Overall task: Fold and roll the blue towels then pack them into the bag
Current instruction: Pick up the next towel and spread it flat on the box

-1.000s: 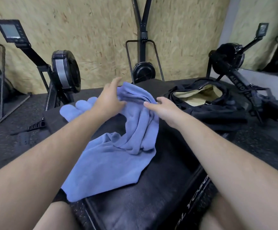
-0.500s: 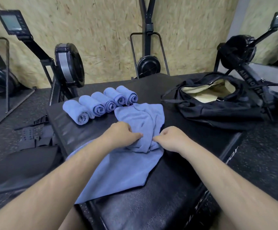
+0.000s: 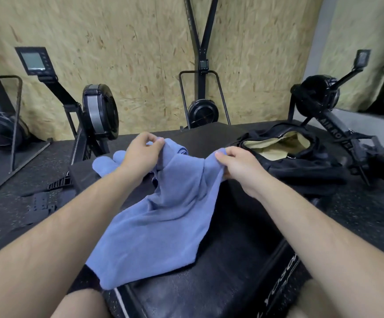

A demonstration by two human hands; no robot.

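A loose blue towel (image 3: pixel 163 216) hangs from both hands over a black padded box (image 3: pixel 220 271), its lower end lying on the box near me. My left hand (image 3: pixel 141 154) pinches the towel's upper left edge. My right hand (image 3: pixel 236 164) pinches its upper right edge, a little lower. Behind my left hand, rolled blue towels (image 3: pixel 105 165) lie in a row on the box, mostly hidden by the hand and the raised towel. A black bag (image 3: pixel 301 164) with a pale lining lies open at the right rear of the box.
Black rowing machines stand around: one at the left (image 3: pixel 99 115), one upright against the chipboard wall (image 3: pixel 202 111), one at the right (image 3: pixel 319 97). The floor is dark rubber matting (image 3: pixel 14 203). My legs show at the bottom edge.
Both hands have lifted the towel off the box from a low bunched grip and spread apart, stretching its top edge. The raised towel now covers most of the rolled towels.
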